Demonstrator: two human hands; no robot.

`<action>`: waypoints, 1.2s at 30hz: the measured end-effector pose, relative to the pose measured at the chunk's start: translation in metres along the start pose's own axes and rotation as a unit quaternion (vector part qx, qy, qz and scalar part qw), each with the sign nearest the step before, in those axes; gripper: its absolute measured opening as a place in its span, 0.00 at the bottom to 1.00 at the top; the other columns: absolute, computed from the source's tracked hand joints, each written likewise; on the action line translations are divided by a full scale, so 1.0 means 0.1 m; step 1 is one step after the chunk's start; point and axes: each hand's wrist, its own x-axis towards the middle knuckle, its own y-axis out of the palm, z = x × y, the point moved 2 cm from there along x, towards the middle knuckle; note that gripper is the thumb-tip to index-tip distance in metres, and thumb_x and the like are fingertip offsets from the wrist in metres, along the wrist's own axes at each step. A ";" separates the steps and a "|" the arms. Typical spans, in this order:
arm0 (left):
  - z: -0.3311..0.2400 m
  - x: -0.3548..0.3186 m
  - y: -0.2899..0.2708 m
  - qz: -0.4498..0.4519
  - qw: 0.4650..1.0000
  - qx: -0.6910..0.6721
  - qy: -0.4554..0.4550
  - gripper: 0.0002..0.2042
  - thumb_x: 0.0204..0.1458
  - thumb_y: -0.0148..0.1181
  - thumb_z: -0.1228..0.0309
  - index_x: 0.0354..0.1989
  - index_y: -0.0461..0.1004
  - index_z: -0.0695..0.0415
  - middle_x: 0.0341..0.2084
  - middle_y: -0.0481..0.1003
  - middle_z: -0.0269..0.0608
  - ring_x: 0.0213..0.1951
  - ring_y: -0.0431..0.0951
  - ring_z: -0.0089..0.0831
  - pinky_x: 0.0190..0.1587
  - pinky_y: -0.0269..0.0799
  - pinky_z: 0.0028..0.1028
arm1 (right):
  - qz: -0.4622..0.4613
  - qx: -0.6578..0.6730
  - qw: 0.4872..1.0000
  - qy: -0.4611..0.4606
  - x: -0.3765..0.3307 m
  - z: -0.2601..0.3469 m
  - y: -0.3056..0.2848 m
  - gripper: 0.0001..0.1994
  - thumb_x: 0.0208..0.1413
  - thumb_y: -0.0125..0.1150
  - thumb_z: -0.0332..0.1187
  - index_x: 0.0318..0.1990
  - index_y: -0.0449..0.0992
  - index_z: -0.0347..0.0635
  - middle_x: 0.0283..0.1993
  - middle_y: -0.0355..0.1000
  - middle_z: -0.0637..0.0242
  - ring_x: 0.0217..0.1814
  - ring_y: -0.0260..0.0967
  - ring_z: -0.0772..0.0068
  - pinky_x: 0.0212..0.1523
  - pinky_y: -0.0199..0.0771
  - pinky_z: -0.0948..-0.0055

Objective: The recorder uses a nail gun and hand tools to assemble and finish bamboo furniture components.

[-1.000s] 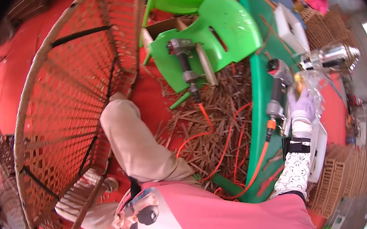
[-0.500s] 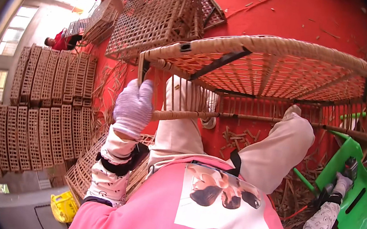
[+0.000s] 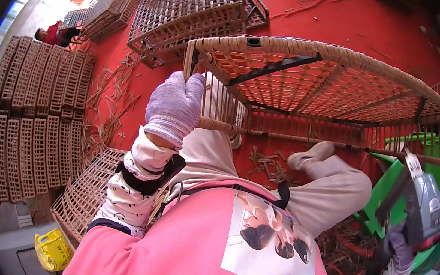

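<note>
My left hand (image 3: 175, 105), in a pale purple knitted glove, grips the near corner rail of a large woven rattan frame (image 3: 315, 75) that stands before my knees. At the lower right my right hand (image 3: 399, 248), also gloved, holds a grey pneumatic staple gun (image 3: 419, 205) raised beside the frame's right end. My legs in beige trousers and one foot (image 3: 310, 154) reach under the frame.
A second woven frame (image 3: 192, 7) lies beyond on the red floor (image 3: 355, 17). Stacks of woven panels (image 3: 30, 114) stand at the left, a yellow container (image 3: 52, 249) below them. A green plastic chair (image 3: 390, 186) and rattan offcuts (image 3: 346, 252) sit at the right. Another person (image 3: 51, 34) sits far left.
The view has swung from the chair side to the frame. My right hand has lifted the staple gun into view at the right. My left hand stays on the frame's corner.
</note>
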 end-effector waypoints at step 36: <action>-0.04 -0.11 -0.06 -0.028 0.998 -0.015 0.045 0.12 0.55 0.48 0.61 0.31 0.70 0.58 0.17 0.71 0.51 0.24 0.73 0.51 0.25 0.66 0.44 | 0.434 0.408 0.799 0.082 1.31 1.11 3.25 0.14 0.36 0.65 0.25 0.35 0.73 0.36 0.29 0.70 0.70 0.31 0.66 0.79 0.34 0.69 0.77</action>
